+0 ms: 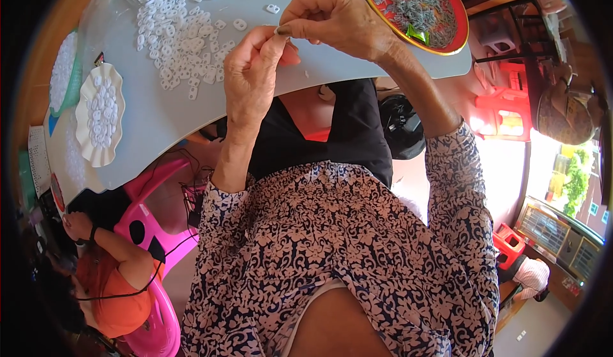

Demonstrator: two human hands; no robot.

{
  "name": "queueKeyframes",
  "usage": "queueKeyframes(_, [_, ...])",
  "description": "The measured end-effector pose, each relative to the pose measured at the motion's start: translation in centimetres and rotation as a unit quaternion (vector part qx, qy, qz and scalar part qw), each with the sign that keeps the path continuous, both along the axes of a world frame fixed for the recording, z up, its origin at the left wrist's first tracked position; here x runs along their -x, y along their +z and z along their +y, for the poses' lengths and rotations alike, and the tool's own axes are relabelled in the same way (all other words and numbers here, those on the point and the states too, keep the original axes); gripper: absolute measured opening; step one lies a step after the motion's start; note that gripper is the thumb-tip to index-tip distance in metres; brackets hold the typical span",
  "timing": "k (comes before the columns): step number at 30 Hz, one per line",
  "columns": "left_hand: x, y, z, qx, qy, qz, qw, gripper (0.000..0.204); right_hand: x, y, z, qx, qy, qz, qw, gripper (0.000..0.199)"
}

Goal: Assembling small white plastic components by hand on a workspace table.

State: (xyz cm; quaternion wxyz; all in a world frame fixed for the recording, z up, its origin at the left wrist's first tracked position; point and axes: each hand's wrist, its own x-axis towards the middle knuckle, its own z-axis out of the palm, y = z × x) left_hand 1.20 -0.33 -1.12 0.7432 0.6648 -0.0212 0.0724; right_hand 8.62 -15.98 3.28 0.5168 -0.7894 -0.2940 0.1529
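My left hand and my right hand meet above the grey table, fingertips pinched together. A small white piece just shows between the left fingertips, mostly hidden by the fingers. The right thumb and forefinger are closed against the same spot; whatever they grip is too small to make out. Left of my hands spreads a pile of small white plastic pieces with two holes. A few loose ones lie beyond my fingers. By my right wrist stands a red round tray heaped with thin grey metal parts and a green wrapper.
A white wavy-edged dish holds more white pieces, near a green basket at far left. Another person in orange sits on a pink chair at the lower left. Red stools stand at right.
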Motion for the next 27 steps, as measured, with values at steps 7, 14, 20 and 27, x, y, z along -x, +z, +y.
queueKeyframes(7, [-0.1,0.4,0.1,0.058,-0.022,0.023,0.998,0.029,-0.3,-0.8,0.3,0.000,-0.005,-0.095,0.995,0.014])
queueKeyframes(14, [-1.2,-0.1,1.6,0.354,-0.207,0.145,0.900,0.033,0.2,0.0,0.6,-0.068,0.003,-0.137,0.988,0.010])
queueKeyframes(20, [-1.3,-0.3,1.7,0.392,-0.114,0.120,0.905,0.022,0.3,1.2,0.3,-0.097,0.026,-0.266,0.959,0.009])
queueKeyframes(27, [-0.3,0.2,1.0,0.236,-0.037,0.039,0.970,0.016,-1.8,-0.8,-2.3,0.068,-0.007,-0.285,0.956,0.010])
